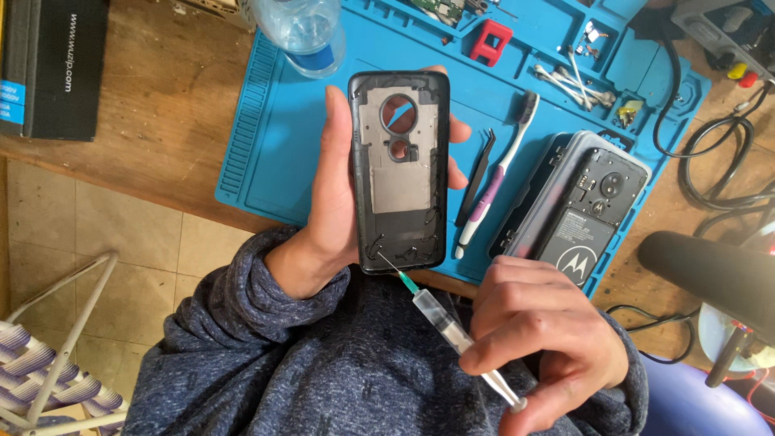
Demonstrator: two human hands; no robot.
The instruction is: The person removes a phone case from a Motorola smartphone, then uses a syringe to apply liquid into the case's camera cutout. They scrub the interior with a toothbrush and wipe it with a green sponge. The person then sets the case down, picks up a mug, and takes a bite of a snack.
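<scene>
Head view: left hand (335, 202) wrapped around phone back cover (400, 169), inner face up; right hand (541, 331) pinching syringe (448, 327), needle touching the cover's lower edge.

Left hand (335, 210) cupped, right hand (541, 331) pinching.

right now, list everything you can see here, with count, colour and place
phone back cover: 1, dark grey, held upright in left hand
syringe: 1, clear with green hub, needle tip at cover's lower edge
silicone work mat: 1, blue, on wooden table
opened phone: 1, black, mat right
toothbrush: 1, white-purple, mat centre
tweezers: 1, black, beside toothbrush
plastic bottle: 1, clear, mat top
left hand: gripping cover
right hand: holding syringe
</scene>
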